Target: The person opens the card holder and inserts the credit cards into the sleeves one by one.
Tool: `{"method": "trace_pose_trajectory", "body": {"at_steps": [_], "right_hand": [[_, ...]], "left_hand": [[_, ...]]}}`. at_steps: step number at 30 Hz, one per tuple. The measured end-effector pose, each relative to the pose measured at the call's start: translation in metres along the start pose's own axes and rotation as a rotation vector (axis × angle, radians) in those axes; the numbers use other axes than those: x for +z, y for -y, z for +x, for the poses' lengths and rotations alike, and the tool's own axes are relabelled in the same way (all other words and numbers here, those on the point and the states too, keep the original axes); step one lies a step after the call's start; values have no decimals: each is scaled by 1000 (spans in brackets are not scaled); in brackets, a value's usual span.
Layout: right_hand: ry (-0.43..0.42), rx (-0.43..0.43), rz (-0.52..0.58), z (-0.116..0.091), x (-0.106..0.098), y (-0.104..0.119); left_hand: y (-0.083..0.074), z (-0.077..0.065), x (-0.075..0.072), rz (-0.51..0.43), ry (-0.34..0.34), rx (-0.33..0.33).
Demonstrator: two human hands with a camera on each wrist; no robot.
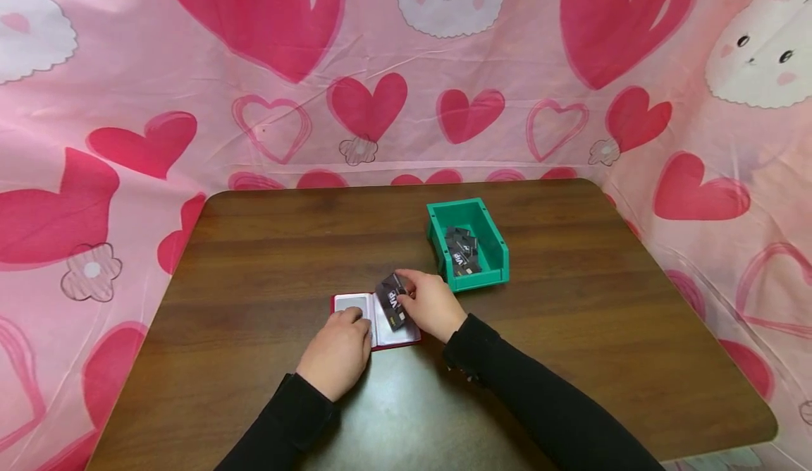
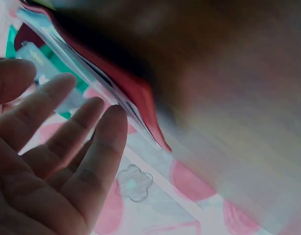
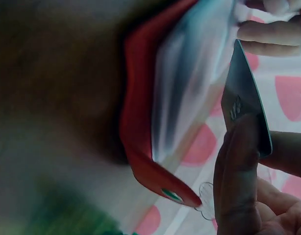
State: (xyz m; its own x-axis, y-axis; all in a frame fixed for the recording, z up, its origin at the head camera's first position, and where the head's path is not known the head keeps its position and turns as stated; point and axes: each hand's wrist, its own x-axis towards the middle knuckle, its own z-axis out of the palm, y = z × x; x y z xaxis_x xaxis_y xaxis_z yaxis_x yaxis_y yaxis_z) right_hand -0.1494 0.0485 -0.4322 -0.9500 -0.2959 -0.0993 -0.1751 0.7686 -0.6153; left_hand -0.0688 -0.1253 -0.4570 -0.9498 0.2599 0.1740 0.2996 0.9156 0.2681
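Right hand [image 1: 433,305]: pinching unsleeved VIP card [image 1: 390,302]
Left hand [image 1: 337,351]: relaxed on card holder [image 1: 408,334]
Cards remaining [image 1: 463,249]: green bin [image 1: 482,281] beyond right hand

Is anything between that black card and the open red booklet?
Nothing visible: the right hand holds the black card over the right half of the red booklet; the left hand is on the left.
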Motion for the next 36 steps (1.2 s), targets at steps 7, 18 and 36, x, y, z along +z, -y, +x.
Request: {"method": "trace_pose_trajectory", "body": {"at_steps": [7, 18, 36], "right_hand": [[76, 48, -19, 3, 9, 3], [55, 13, -153, 2, 17, 7], [76, 0, -184, 4, 29, 22]], "left_hand": [[5, -3, -6, 60, 17, -132], [6, -1, -7, 25, 39, -155], [6, -1, -6, -4, 0, -159]]}}
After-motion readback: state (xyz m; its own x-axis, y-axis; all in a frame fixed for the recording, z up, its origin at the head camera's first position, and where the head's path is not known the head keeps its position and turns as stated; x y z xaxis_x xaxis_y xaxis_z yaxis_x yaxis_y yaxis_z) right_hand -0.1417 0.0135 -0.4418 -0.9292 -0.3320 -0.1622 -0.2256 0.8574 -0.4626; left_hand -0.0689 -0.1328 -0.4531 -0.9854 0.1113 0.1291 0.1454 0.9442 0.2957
